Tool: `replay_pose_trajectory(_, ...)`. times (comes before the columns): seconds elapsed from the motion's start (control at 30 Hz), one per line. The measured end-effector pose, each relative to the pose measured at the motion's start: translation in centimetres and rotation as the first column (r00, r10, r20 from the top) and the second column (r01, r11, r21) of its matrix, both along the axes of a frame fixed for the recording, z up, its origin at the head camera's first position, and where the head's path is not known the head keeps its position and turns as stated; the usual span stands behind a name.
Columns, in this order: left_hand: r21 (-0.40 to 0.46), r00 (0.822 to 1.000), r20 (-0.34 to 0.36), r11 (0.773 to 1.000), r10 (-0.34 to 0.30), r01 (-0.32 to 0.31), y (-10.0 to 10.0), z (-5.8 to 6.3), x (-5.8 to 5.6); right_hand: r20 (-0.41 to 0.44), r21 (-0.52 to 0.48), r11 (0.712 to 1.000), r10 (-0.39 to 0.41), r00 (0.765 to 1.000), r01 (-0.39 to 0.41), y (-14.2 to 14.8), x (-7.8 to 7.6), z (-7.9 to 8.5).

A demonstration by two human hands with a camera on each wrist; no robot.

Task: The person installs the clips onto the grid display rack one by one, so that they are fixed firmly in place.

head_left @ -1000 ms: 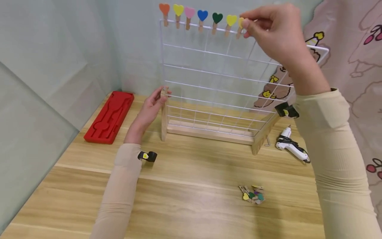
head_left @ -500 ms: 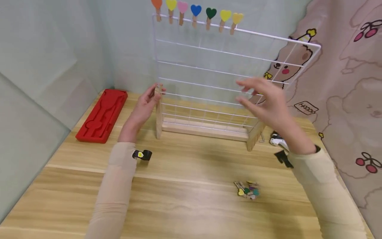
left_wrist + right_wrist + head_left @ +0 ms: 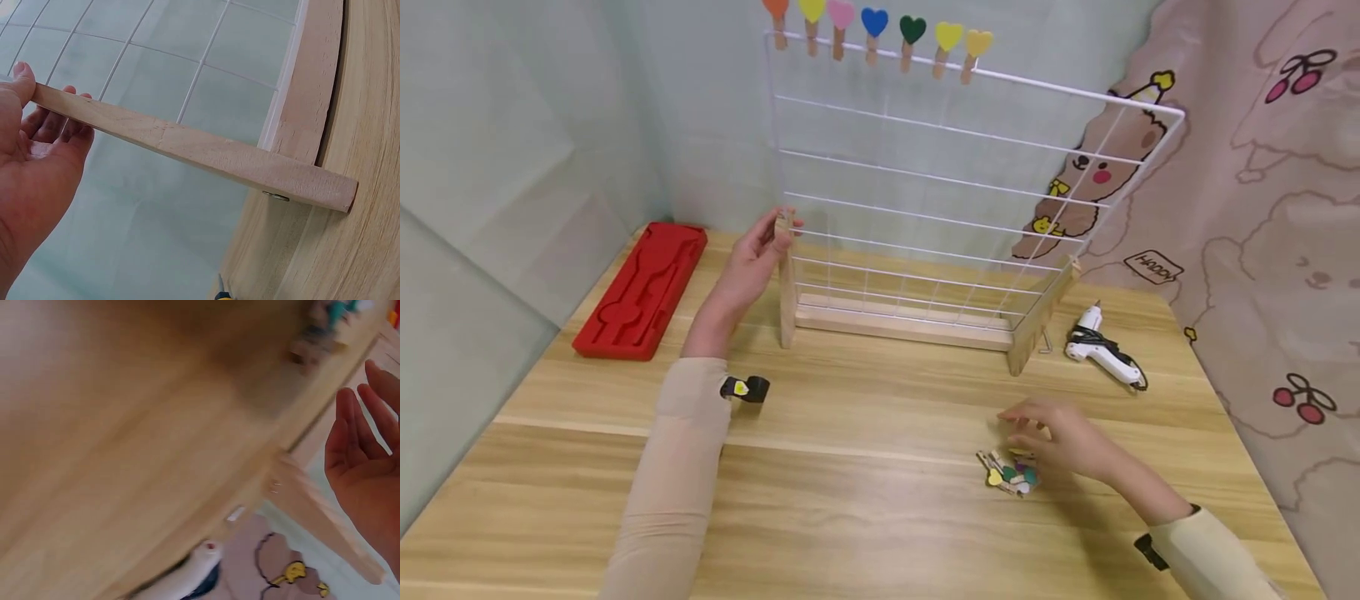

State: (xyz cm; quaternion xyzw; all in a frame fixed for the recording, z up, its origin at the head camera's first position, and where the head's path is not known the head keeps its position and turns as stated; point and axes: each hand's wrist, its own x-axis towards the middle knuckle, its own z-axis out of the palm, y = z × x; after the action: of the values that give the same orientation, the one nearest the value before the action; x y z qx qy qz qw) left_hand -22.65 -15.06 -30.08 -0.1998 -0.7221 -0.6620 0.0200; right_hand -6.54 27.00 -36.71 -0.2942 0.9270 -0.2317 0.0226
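My left hand (image 3: 751, 262) grips the top of the left wooden side post (image 3: 786, 292) of a white wire grid rack (image 3: 1075, 89). In the left wrist view, the thumb and fingers of that hand (image 3: 37, 162) lie on opposite sides of the post (image 3: 187, 144). Several heart-topped clothespins, among them a blue one (image 3: 875, 22), stand clipped along the left part of the top wire. Just above a small pile of loose heart clothespins (image 3: 1011, 475) hovers my right hand (image 3: 1067, 442), fingers loosely bent and holding nothing. The right wrist view shows this hand (image 3: 369, 469) with its fingers apart.
A red molded tray (image 3: 647, 292) lies left of the rack. On the right are a white hot glue gun (image 3: 1105, 350) with a black cord and a small hex key (image 3: 1047, 342). A patterned curtain (image 3: 1247, 250) hangs along the right side.
My right hand has let go of the light-orange heart clothespin on the top wire and come down to the loose pile. My left hand keeps its grip on the post.
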Motion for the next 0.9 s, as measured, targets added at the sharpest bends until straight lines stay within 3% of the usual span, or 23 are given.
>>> replay_pose_trajectory(0.23,0.000,1.000,0.000,1.000,0.012,-0.012,0.2,-0.1,-0.2,0.080,0.014,0.998,0.066,0.995,-0.067,1.5,1.1,-1.1)
replay_pose_trajectory(0.47,0.011,1.000,-0.008,1.000,-0.007,0.007,0.4,-0.3,-0.3,0.086,-0.029,0.987,0.159,0.984,-0.157,1.7,0.6,-1.3)
replay_pose_trajectory(0.6,0.011,1.000,-0.005,1.000,-0.010,0.010,0.3,-0.4,-0.3,0.102,-0.052,0.984,0.173,0.980,-0.169,1.7,0.3,-1.6)
replay_pose_trajectory(0.9,0.018,1.000,-0.006,1.000,-0.011,0.011,0.0,-0.1,0.0,0.025,-0.121,0.974,0.197,0.980,-0.193,1.6,0.1,-2.4)
